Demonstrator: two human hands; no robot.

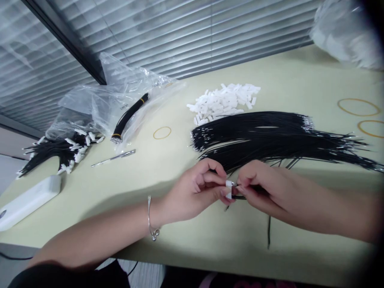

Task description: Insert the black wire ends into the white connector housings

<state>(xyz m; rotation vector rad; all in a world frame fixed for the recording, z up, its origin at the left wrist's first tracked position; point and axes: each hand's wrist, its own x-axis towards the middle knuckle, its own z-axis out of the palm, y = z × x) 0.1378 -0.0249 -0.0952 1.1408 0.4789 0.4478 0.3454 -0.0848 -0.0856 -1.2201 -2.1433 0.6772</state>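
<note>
Between thumb and fingers, my left hand (201, 190) pinches a small white connector housing (229, 189). Right beside it my right hand (267, 188) is closed on thin black wires, whose metal tips meet the housing's right side. How deep the tips sit in it I cannot make out. One black wire (269, 234) hangs down below my right hand. Just beyond both hands lies a wide spread of black wires (258, 140) with silvery metal ends. Behind that is a pile of loose white connector housings (225, 102).
To the left lie wires with white housings attached (57, 152), a white box-like object (30, 202) and a slim metal tool (113, 158). A banded wire bundle (129, 118) rests on a clear plastic bag (99, 104). Rubber bands (162, 133) lie about; another bag (349, 36) sits far right.
</note>
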